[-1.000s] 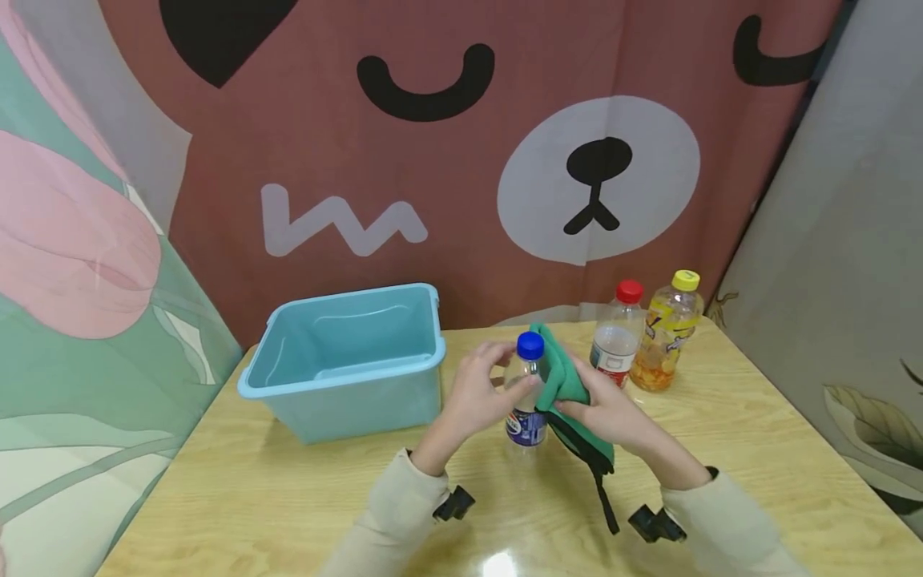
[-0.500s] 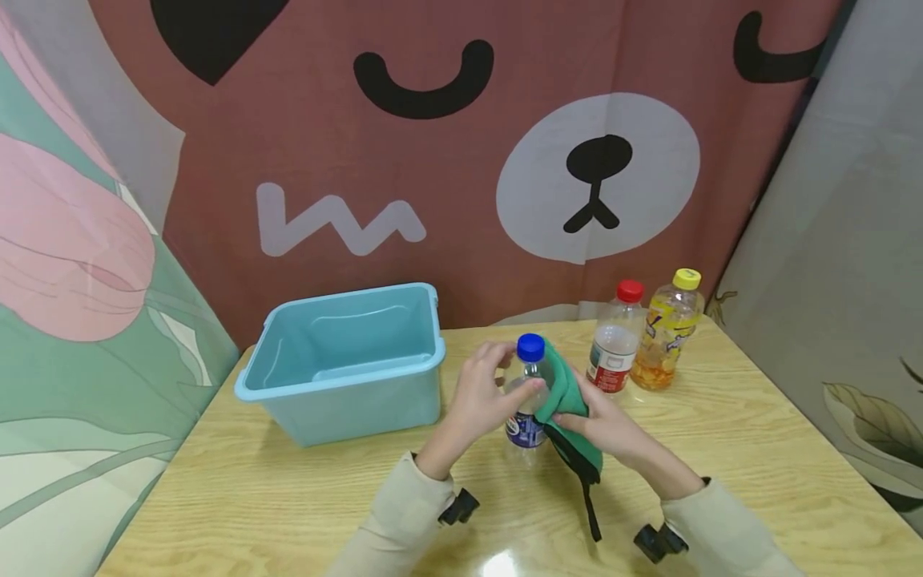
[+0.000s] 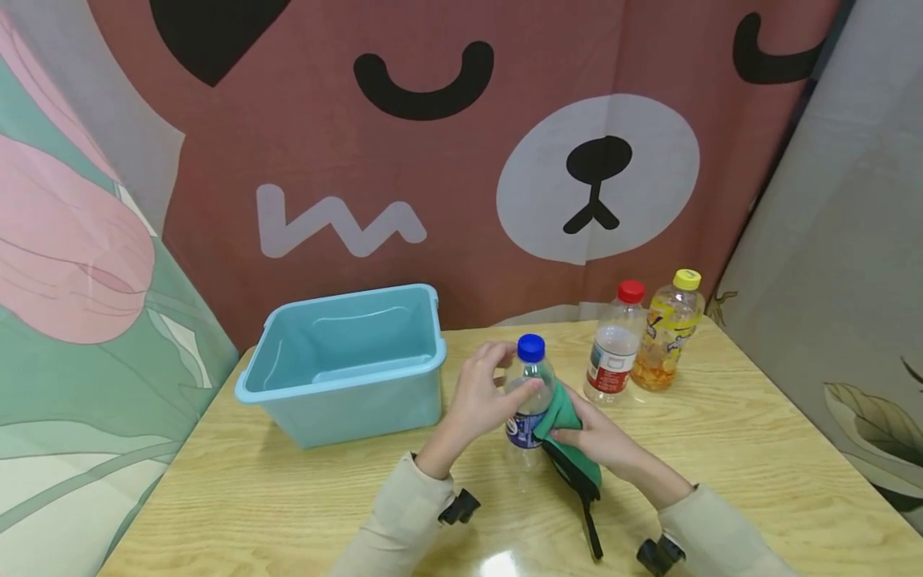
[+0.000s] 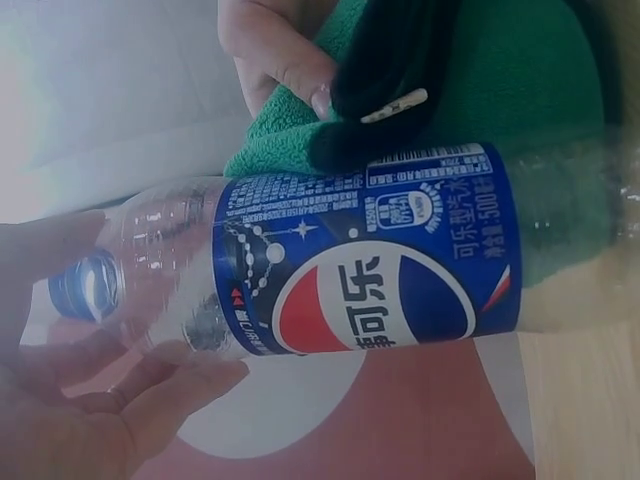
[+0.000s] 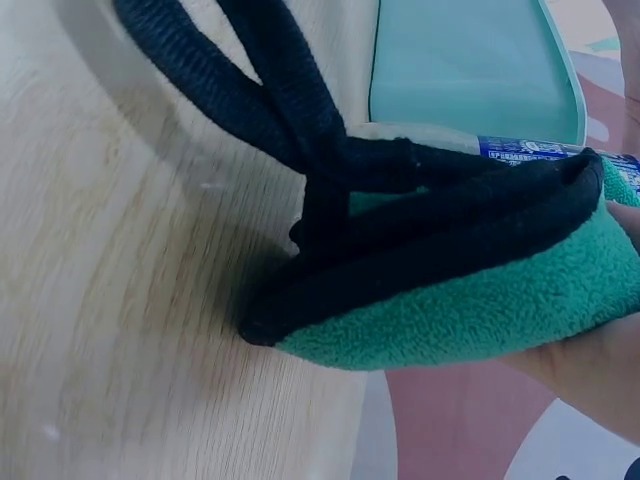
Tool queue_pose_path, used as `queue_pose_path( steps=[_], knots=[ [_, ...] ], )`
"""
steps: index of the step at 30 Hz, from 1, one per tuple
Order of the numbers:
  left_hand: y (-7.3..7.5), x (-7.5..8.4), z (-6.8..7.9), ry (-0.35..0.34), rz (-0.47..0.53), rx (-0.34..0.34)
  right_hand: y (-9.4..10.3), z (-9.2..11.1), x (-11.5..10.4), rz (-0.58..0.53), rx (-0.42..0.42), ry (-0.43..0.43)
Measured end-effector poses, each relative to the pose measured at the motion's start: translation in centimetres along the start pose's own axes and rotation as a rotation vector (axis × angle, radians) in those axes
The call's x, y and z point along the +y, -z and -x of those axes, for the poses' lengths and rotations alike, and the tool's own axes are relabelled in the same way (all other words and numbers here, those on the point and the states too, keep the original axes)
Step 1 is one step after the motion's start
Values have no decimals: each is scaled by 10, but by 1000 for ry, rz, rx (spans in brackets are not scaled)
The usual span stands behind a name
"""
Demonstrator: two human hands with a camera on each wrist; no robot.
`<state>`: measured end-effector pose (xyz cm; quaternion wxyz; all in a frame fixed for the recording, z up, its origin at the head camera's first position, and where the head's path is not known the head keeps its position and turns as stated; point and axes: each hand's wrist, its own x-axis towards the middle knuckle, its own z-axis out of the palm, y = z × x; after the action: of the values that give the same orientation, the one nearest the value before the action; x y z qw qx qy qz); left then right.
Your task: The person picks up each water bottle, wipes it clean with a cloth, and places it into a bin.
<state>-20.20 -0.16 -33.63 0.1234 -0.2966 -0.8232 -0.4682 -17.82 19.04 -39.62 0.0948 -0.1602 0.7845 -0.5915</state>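
A clear plastic Pepsi bottle (image 4: pixel 370 265) with a blue cap (image 3: pixel 530 348) and blue label stands upright on the table. My left hand (image 3: pixel 485 391) grips its upper part below the cap, thumb in front and fingers behind. On the bottle's right side my right hand (image 3: pixel 604 433) holds a folded green terry cloth (image 3: pixel 570 449) with black edging and a black loop (image 5: pixel 290 90). The cloth touches the bottle around label height. In the right wrist view the cloth hides most of the bottle.
A light blue plastic tub (image 3: pixel 346 385) stands on the table to the left. Behind the right hand are a red-capped bottle (image 3: pixel 614 353) and a yellow-capped bottle (image 3: pixel 667 336) with orange contents. A bear-patterned curtain (image 3: pixel 447 160) hangs behind the table (image 3: pixel 288 513).
The right hand has slid the cloth down along the bottle's right side, from near the cap to about the label. The left hand keeps its grip and the bottle stays in place.
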Motion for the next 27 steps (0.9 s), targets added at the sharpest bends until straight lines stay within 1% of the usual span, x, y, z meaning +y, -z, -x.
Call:
queue_pose_path(
  steps=[9,17,21,27],
  knots=[
    [2,-4,-1,25,48,-27,5,5,-1,-6,50,25],
    [5,-7,-2,20,98,-62,12,11,-8,12,62,21],
    [6,-8,-2,8,101,-58,16,14,-13,19,77,36],
    [8,-9,-1,-12,84,-39,24,16,-24,46,106,89]
  ],
)
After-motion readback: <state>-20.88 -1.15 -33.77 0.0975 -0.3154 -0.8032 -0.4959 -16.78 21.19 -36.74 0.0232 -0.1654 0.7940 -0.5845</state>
